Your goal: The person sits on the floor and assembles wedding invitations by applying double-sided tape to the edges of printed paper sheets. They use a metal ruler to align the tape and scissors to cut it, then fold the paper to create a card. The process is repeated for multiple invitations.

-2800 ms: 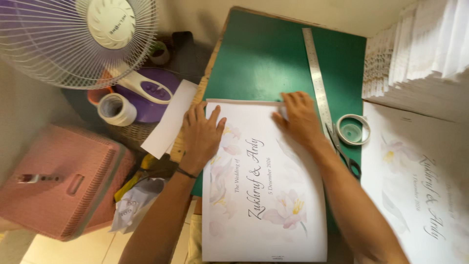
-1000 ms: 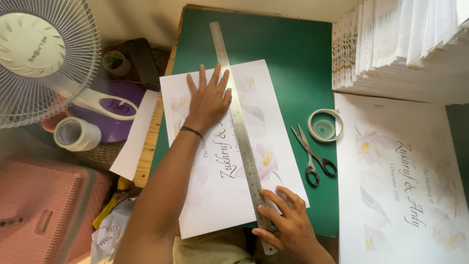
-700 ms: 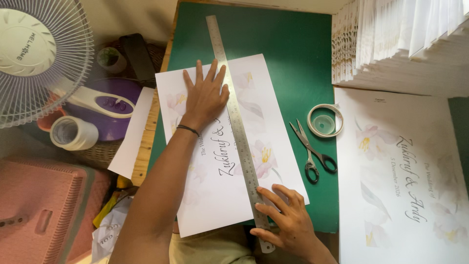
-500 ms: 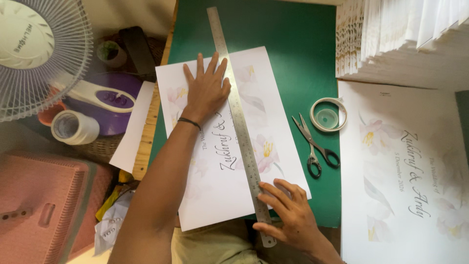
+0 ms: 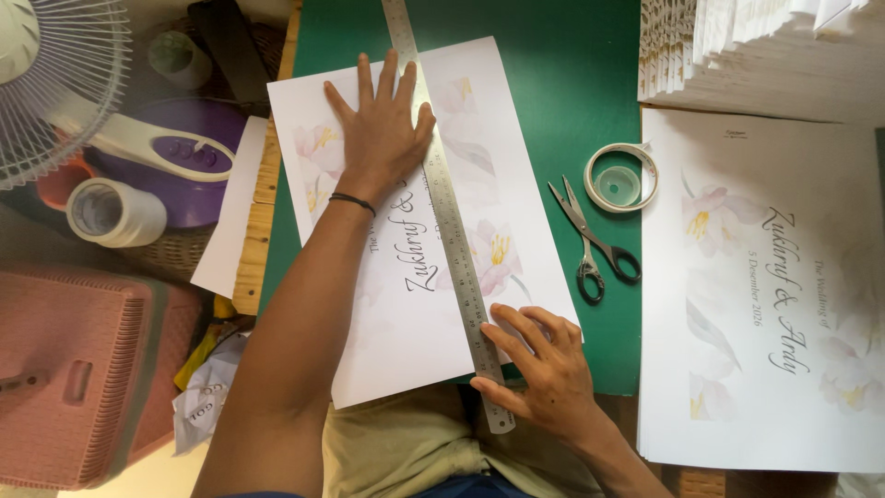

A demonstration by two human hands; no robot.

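A person lines up a steel ruler (image 5: 449,217) lengthwise across a printed sheet with pale flowers (image 5: 415,221) on a green cutting mat (image 5: 562,83). The left hand (image 5: 380,129), fingers spread flat, pins the sheet's upper part, its edge touching the ruler; the right hand (image 5: 544,369), at 5 o'clock from it, presses splayed fingertips on the ruler's lower end and grips nothing. The ruler looks placed and the sheet uncut, so any trimming appears to remain; no blade shows in either hand.

At 3 o'clock of the sheet lie scissors (image 5: 595,240), blades parted, with a tape roll (image 5: 621,177) just beside them at 1 o'clock. Further toward 3 o'clock rests a second flowered print (image 5: 765,286), beneath a stack of folded white cards (image 5: 765,46) at 1 o'clock. At 9 o'clock stand a desk fan (image 5: 55,83), a white jar (image 5: 115,212) and a pink basket (image 5: 83,378). Nothing obstructs the ruler's line.
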